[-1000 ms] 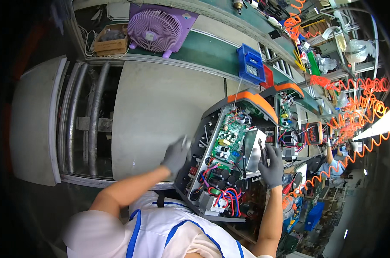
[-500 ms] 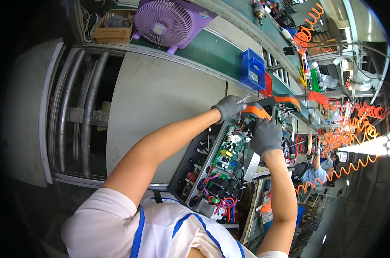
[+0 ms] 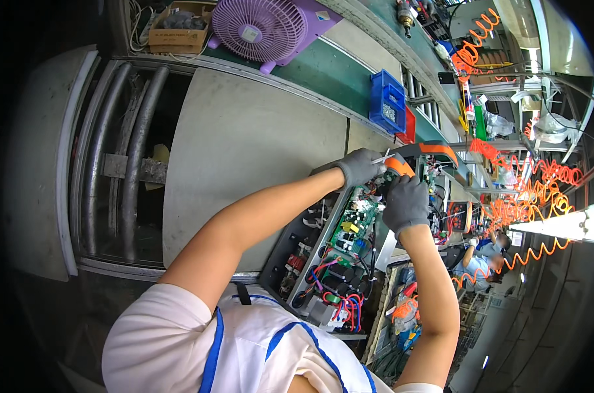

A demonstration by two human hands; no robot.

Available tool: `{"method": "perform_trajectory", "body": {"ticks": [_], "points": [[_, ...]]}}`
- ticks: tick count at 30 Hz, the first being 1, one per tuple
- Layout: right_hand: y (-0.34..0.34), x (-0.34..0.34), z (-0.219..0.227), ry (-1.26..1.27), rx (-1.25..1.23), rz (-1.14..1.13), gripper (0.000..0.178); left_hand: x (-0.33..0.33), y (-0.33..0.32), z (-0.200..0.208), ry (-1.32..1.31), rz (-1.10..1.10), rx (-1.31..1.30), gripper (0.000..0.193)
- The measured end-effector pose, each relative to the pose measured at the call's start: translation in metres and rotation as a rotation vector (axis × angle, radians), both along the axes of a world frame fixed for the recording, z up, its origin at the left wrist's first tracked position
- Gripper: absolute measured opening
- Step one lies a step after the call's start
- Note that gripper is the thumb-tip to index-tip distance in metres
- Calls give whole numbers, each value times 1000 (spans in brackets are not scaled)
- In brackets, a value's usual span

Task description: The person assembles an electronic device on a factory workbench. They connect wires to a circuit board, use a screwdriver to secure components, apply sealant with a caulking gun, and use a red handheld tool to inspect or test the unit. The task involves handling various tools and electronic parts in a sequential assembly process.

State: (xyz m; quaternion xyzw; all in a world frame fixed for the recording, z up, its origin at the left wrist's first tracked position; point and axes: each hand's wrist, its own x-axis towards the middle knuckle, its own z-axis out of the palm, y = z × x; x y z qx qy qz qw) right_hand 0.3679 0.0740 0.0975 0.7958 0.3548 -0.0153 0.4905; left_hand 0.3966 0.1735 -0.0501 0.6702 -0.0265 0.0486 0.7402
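My left hand (image 3: 361, 168), in a grey glove, is closed on a thin pale pointed object (image 3: 383, 158); its exact kind is too small to tell. Beside it is the orange-and-grey end panel (image 3: 400, 165) of an opened electrical unit. My right hand (image 3: 405, 202), also gloved, has its fingers bent down at the panel's near edge, and whatever they pinch is hidden beneath them. Closer to me, the unit's green circuit board (image 3: 354, 226) lies exposed, with red and blue wires (image 3: 353, 304) at its near end.
A second orange-and-grey panel (image 3: 439, 150) stands just beyond. Blue parts bins (image 3: 387, 105) hold small metal pieces on the far side. A purple fan (image 3: 261, 29) and a cardboard box (image 3: 177, 33) sit at the far left. Orange coiled hoses (image 3: 539, 196) hang at right, near other workers (image 3: 477, 262).
My left hand has moved slightly right, bringing the thin pale object over the orange panel. My right hand stays at the panel's edge. The whole view has shifted a little.
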Motion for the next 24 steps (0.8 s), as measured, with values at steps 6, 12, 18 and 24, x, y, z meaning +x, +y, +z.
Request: {"method": "perform_trajectory", "body": {"ticks": [6, 12, 18, 24], "points": [[-26, 4, -4, 93, 179, 82, 18, -24, 7, 6, 216, 69, -455, 19], [8, -30, 10, 166, 83, 330, 26, -81, 25, -82, 281, 168, -414, 22], [28, -41, -28, 266, -271, 367, 36, -135, -36, -110, 323, -37, -439, 24], [56, -50, -50, 386, -513, 262, 40, -147, -44, -109, 451, 261, -47, 20]]}}
